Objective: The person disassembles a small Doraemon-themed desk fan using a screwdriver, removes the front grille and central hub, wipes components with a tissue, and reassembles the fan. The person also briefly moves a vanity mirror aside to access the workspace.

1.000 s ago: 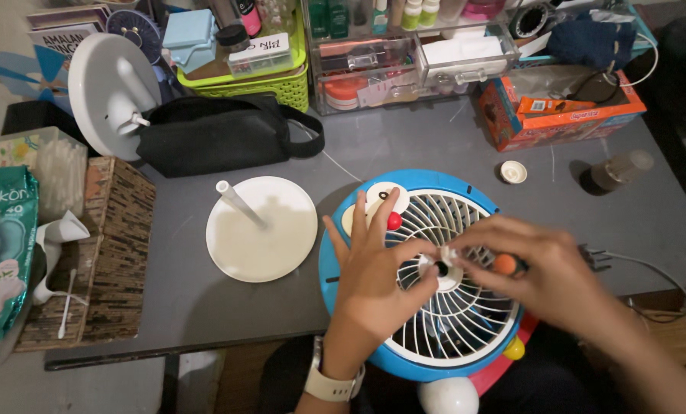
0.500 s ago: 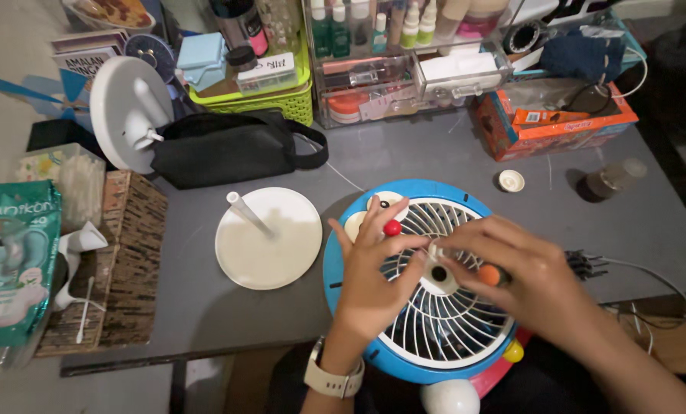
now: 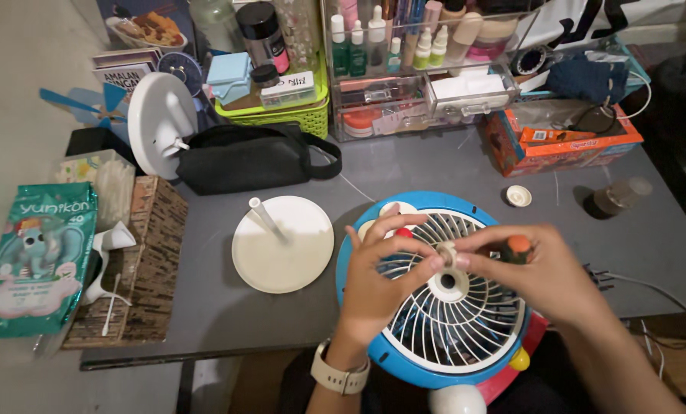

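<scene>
A round blue fan with a white grille lies face up at the table's front edge. Both my hands are over its white hub. My left hand, with a pale watch on its wrist, reaches in from the left and pinches a small white ring-shaped piece just above the hub. The fingertips of my right hand touch the same piece from the right. A small orange-ended object is held in my right hand's fingers; what it is cannot be made out.
A white round base with a stem lies left of the fan. Behind are a black pouch, a standing white disc, a green basket, a clear organiser and an orange box. A small white cap and a brown bottle lie at the right.
Both hands have stayed at the fan's hub, and their fingertips have closed together on the small white piece. The view has shifted, so the back of the table sits lower in the frame.
</scene>
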